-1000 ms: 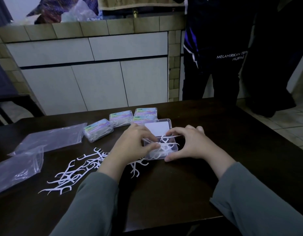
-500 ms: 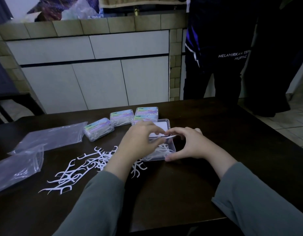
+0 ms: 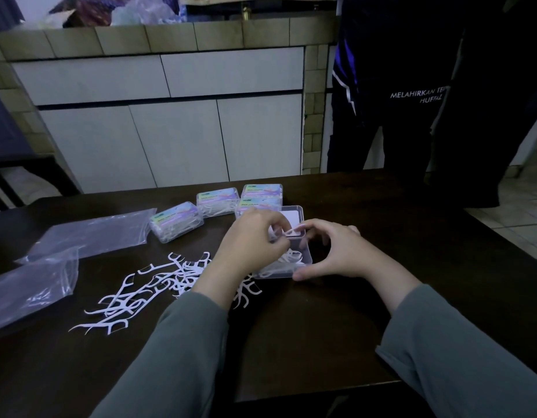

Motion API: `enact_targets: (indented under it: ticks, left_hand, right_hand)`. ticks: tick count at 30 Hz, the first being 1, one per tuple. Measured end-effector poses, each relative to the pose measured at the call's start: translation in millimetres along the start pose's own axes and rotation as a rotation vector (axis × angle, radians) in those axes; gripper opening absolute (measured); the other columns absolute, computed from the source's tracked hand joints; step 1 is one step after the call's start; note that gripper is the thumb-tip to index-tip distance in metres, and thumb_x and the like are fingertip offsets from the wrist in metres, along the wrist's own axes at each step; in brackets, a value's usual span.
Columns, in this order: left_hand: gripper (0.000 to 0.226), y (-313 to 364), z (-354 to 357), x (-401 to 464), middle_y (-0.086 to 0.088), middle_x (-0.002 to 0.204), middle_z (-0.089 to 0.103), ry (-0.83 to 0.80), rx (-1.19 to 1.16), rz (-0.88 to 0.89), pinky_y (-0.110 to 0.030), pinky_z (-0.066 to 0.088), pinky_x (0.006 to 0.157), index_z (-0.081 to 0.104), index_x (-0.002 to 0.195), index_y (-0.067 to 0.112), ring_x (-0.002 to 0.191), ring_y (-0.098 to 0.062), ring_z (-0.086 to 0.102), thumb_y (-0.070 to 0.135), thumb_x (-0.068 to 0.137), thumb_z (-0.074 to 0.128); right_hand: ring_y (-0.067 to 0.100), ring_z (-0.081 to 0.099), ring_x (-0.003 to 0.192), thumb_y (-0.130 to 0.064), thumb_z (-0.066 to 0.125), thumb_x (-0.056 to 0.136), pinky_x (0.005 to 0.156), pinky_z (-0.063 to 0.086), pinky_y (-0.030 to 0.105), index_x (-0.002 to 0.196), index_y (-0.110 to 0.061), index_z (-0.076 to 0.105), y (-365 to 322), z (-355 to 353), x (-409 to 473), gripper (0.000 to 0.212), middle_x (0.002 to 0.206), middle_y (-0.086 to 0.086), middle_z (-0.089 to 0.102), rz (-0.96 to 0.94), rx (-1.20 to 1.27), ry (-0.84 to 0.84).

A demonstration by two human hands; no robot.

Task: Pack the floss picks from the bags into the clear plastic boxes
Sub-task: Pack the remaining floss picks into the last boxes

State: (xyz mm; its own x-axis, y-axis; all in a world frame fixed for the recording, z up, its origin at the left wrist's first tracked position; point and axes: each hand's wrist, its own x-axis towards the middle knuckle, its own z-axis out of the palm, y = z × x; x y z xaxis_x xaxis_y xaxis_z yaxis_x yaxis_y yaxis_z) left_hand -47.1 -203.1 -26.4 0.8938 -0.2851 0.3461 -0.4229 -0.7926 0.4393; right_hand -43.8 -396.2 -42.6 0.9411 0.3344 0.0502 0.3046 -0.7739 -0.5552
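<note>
An open clear plastic box (image 3: 303,260) sits mid-table with a few white floss picks inside and its lid (image 3: 294,217) tilted back. My left hand (image 3: 249,242) hovers over the box and pinches a white floss pick (image 3: 286,232) above it. My right hand (image 3: 333,251) curls round the box's right side, thumb at its near corner, index finger touching the pick's tip. A loose pile of floss picks (image 3: 158,285) lies on the dark table left of the box. Two clear plastic bags (image 3: 89,233) (image 3: 26,285) lie flat at the far left.
Several closed, filled boxes with coloured labels (image 3: 176,220) (image 3: 219,200) (image 3: 262,191) stand behind the open box. A person in dark clothes (image 3: 396,95) stands beyond the table's far right edge. White cabinets (image 3: 170,137) are behind. The table's near edge (image 3: 291,396) is below my sleeves.
My left hand has risen from inside the box, lifting a floss pick up over it. My right hand has stayed on the box's right side.
</note>
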Motion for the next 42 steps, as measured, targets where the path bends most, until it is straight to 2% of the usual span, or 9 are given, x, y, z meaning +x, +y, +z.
enact_targets:
  ticks: [5, 10, 14, 18, 22, 25, 29, 34, 42]
  left_hand:
    - [0.007, 0, -3, 1, 0.007, 0.101, 0.055, 0.139, -0.465, -0.113, -0.022, 0.041, 0.072, 0.069, 0.086, 0.032, 0.088, 0.000, 0.051, 0.026, 0.084, 0.069]
    - [0.003, -10, -20, -4, 0.009, 0.090, 0.068, 0.200, -0.713, -0.157, -0.044, 0.052, 0.065, 0.071, 0.083, 0.026, 0.070, -0.018, 0.055, 0.024, 0.085, 0.070]
    - [0.005, -22, -27, -10, 0.003, 0.079, 0.072, 0.040, -0.586, -0.154, -0.052, 0.054, 0.079, 0.072, 0.082, 0.026, 0.073, -0.029, 0.062, 0.022, 0.081, 0.069]
    - [0.010, -15, -22, -13, 0.015, 0.079, 0.071, -0.174, -0.332, -0.072, -0.031, 0.052, 0.068, 0.075, 0.077, 0.030, 0.068, -0.004, 0.062, 0.021, 0.081, 0.071]
    - [0.003, -22, -27, -12, 0.014, 0.088, 0.068, -0.104, -0.262, -0.063, -0.041, 0.056, 0.076, 0.072, 0.078, 0.038, 0.082, -0.013, 0.065, 0.035, 0.078, 0.074]
    - [0.030, -35, -36, -15, 0.014, 0.096, 0.061, -0.143, -0.240, -0.158, -0.031, 0.052, 0.079, 0.068, 0.089, 0.044, 0.093, -0.008, 0.062, 0.054, 0.063, 0.080]
    - [0.015, -26, -33, -14, 0.013, 0.088, 0.062, -0.223, -0.093, -0.213, -0.024, 0.047, 0.070, 0.073, 0.082, 0.039, 0.084, -0.004, 0.059, 0.043, 0.071, 0.081]
    - [0.013, -6, -24, -10, 0.007, 0.092, 0.061, -0.256, 0.042, -0.096, -0.035, 0.051, 0.084, 0.077, 0.091, 0.033, 0.090, -0.010, 0.057, 0.034, 0.079, 0.076]
    - [0.027, -14, -17, -10, 0.015, 0.105, 0.061, -0.055, -0.057, 0.016, -0.032, 0.051, 0.083, 0.066, 0.112, 0.036, 0.090, -0.003, 0.056, 0.035, 0.086, 0.069]
  right_hand:
    - [0.005, 0.045, 0.113, -0.069, 0.078, 0.055, 0.102, 0.027, 0.037, 0.126, -0.049, 0.043, -3, 0, -1, 0.082, 0.106, -0.026, 0.058, 0.018, -0.008, -0.009]
    - [0.004, 0.044, 0.110, -0.069, 0.078, 0.055, 0.097, 0.027, 0.033, 0.125, -0.049, 0.045, -4, 2, -1, 0.080, 0.103, -0.029, 0.055, 0.016, -0.023, 0.015]
    - [0.001, 0.044, 0.104, -0.067, 0.080, 0.055, 0.097, 0.028, 0.033, 0.125, -0.047, 0.047, -6, 1, -3, 0.080, 0.102, -0.030, 0.055, 0.013, -0.028, 0.031]
    - [0.000, 0.045, 0.102, -0.069, 0.079, 0.054, 0.096, 0.028, 0.032, 0.124, -0.048, 0.048, -4, 2, -3, 0.080, 0.102, -0.030, 0.055, 0.010, -0.024, 0.030]
    - [0.003, 0.045, 0.105, -0.070, 0.078, 0.054, 0.099, 0.029, 0.034, 0.125, -0.048, 0.047, -5, 2, -3, 0.081, 0.103, -0.031, 0.053, 0.023, -0.028, 0.029]
    - [0.003, 0.044, 0.105, -0.069, 0.079, 0.054, 0.101, 0.030, 0.035, 0.126, -0.047, 0.048, -7, 1, -4, 0.081, 0.103, -0.031, 0.053, 0.029, -0.024, 0.028]
    - [0.004, 0.042, 0.105, -0.068, 0.079, 0.055, 0.103, 0.030, 0.035, 0.127, -0.047, 0.047, -9, 1, -4, 0.081, 0.100, -0.033, 0.050, 0.037, -0.024, 0.025]
    - [0.003, 0.042, 0.101, -0.067, 0.081, 0.053, 0.100, 0.031, 0.032, 0.124, -0.047, 0.050, -7, 0, -5, 0.080, 0.102, -0.031, 0.054, 0.029, -0.001, 0.033]
    - [0.007, 0.040, 0.107, -0.067, 0.080, 0.055, 0.094, 0.032, 0.030, 0.123, -0.051, 0.047, -7, 0, -6, 0.077, 0.101, -0.034, 0.049, 0.040, -0.011, 0.024]
